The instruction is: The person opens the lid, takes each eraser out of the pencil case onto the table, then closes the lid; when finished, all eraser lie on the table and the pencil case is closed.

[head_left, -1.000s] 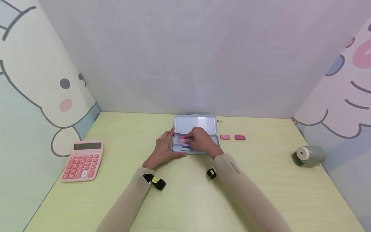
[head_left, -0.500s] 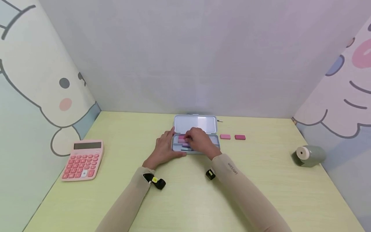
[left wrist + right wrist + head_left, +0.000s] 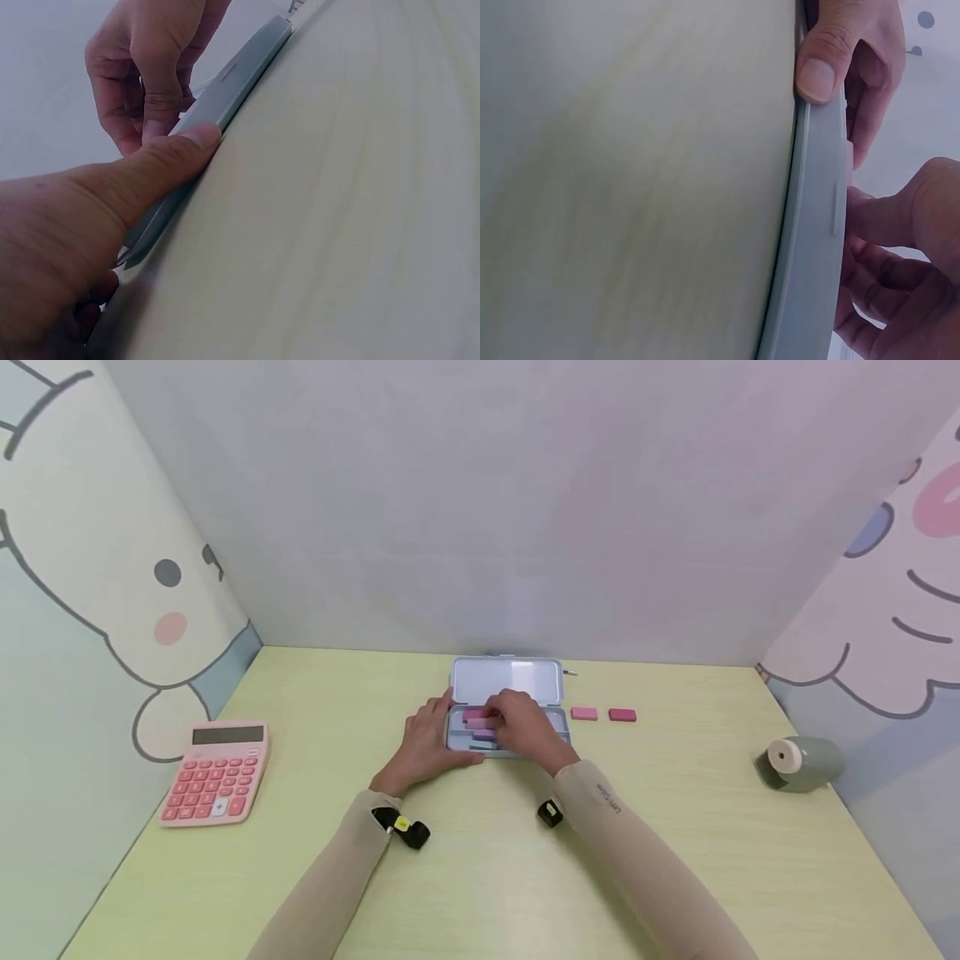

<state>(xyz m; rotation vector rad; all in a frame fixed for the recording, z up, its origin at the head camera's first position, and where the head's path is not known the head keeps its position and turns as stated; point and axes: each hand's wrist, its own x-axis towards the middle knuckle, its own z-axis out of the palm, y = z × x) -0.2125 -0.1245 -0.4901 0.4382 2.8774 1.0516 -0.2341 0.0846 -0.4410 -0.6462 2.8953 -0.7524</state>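
An open pale-blue pencil case lies on the table with its lid tipped back. Inside its left part are small eraser-like blocks: a magenta block, a pink block, a purple block and a teal block. My left hand grips the case's left end, thumb on the front edge as the left wrist view shows. Over the case, my right hand pinches the pink block's right end. In the right wrist view the case wall hides most of the fingertips' contact.
Right of the case lie another pink block and a dark pink block. A pen-like tip pokes out beside the lid. A pink calculator is at left, a grey-green cylindrical device at far right. Walls enclose the table's back and sides.
Inside the case, the pink block has shifted slightly right with my right fingers. My left hand stays on the case's left end.
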